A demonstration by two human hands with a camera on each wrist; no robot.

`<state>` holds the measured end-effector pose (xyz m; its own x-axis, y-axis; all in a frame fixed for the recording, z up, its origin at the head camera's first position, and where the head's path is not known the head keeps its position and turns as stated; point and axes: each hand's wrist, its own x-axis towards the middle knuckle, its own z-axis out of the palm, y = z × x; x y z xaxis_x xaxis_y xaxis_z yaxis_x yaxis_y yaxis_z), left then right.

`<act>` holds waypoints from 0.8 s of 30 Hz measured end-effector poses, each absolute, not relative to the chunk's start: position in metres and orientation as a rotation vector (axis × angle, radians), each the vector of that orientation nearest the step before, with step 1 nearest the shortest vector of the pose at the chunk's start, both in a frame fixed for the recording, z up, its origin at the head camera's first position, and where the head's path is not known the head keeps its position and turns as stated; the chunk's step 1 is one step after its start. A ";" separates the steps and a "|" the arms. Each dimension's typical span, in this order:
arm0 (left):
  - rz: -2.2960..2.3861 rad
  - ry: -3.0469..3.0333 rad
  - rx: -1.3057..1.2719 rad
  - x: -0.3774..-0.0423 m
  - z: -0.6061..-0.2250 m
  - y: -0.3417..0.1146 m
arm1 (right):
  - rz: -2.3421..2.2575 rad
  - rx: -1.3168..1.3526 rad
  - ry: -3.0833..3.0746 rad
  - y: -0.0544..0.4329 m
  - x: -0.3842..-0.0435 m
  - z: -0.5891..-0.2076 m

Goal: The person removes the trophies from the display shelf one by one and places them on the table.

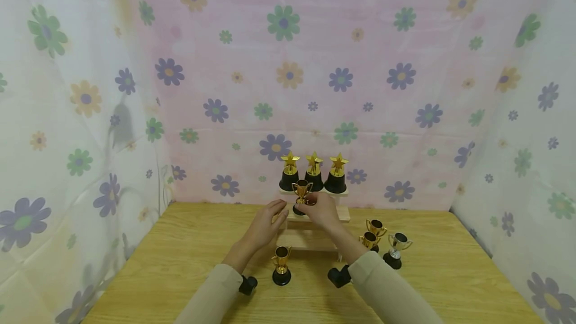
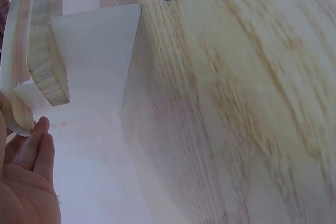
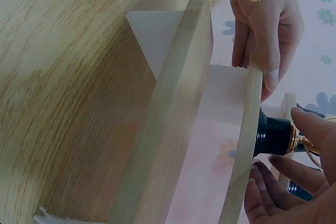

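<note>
My right hand (image 1: 320, 209) pinches a small gold trophy cup (image 1: 303, 190) with a black base. That base (image 3: 273, 132) stands on or just at the middle board of a stepped wooden stand (image 1: 310, 241). With fairly straight fingers, my left hand (image 1: 264, 224) rests at the left end of the same board; in the left wrist view its fingertips (image 2: 41, 135) touch the board's end. On the top step, three gold star trophies (image 1: 314, 174) stand in a row behind the cup.
Another gold cup (image 1: 281, 264) stands in front of the stand at left. Two more gold cups (image 1: 370, 239) and a silver cup (image 1: 398, 249) stand on the wooden table (image 1: 189, 249) at right. Flowered cloth (image 1: 288, 89) encloses the back and sides.
</note>
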<state>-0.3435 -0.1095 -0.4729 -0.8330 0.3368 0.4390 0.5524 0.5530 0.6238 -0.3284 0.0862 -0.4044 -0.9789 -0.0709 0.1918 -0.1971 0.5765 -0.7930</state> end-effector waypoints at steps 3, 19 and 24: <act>-1.167 -2.520 -0.732 -0.343 -0.472 -0.109 | 1.342 0.235 -2.648 0.085 -0.328 -0.405; -1.158 -2.514 -0.737 -0.343 -0.474 -0.109 | 1.363 0.279 -2.600 0.086 -0.331 -0.409; -1.151 -2.514 -0.748 -0.343 -0.474 -0.109 | 1.359 0.273 -2.614 0.087 -0.331 -0.408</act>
<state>-0.3434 -0.1091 -0.4735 -0.8280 0.3393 0.4464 0.5596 0.5496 0.6203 -0.3313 0.0866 -0.4079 -0.9665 -0.0783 0.2442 -0.2449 0.5646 -0.7882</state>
